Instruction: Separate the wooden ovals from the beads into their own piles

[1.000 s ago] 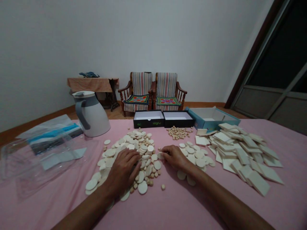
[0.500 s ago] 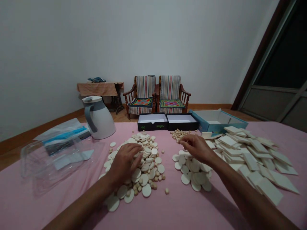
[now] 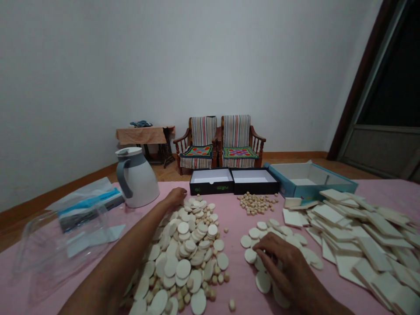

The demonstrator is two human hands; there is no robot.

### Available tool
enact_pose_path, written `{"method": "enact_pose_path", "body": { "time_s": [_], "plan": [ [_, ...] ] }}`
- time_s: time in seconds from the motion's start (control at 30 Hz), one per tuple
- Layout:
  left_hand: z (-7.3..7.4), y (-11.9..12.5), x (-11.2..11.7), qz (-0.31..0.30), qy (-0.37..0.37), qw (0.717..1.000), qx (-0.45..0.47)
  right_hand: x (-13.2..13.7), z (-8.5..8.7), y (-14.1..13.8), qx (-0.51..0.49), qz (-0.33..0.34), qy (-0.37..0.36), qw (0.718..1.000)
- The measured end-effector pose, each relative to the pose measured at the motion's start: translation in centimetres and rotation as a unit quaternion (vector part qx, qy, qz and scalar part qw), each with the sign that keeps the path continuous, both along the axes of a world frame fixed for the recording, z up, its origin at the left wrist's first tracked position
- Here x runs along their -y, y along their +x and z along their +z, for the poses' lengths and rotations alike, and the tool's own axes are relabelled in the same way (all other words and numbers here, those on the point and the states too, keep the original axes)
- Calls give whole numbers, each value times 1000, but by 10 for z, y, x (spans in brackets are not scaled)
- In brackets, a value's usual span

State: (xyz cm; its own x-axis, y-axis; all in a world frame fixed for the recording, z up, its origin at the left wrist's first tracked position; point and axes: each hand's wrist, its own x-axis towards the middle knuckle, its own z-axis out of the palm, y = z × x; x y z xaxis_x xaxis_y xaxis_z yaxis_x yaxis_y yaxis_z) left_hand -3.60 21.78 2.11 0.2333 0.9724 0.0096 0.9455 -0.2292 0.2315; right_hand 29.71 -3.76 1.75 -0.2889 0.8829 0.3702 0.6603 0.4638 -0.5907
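My left hand (image 3: 176, 196) reaches to the far edge of a big heap of pale round discs (image 3: 183, 256) mixed with small beads; its fingers curl down onto the discs and what they hold is hidden. My right hand (image 3: 282, 258) lies fingers-down on a smaller pile of round discs (image 3: 262, 232) to the right, fingertips pressing on discs near its left edge. A little mound of small tan beads (image 3: 257, 203) sits beyond that pile. Square pale tiles (image 3: 354, 238) are heaped at the right.
Two black trays (image 3: 234, 181) and a blue box (image 3: 308, 179) stand at the table's far edge. A white jug (image 3: 136, 176) and a clear plastic container (image 3: 62, 227) with packets are at the left. The pink cloth (image 3: 232, 245) covers the table; two striped chairs (image 3: 219, 141) stand behind.
My left hand has stretched forward from the middle of the big heap to its far edge. My right hand has drawn back from the beads to the near side of the smaller pile.
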Motion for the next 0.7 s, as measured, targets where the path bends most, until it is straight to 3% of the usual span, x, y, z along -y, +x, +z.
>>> {"method": "enact_pose_path", "body": {
  "time_s": [0.2, 0.43, 0.7],
  "plan": [
    [-1, -3, 2, -79, -9, 997, 25, -2, 4, 5, -9, -2, 5, 1000],
    [-6, 34, 9, -190, 39, 981, 19, -3, 2, 5, 9, 1, 8, 1000],
    [-15, 44, -2, -170, 62, 983, -24, -2, 0, 2, 30, 11, -18, 999]
  ]
}}
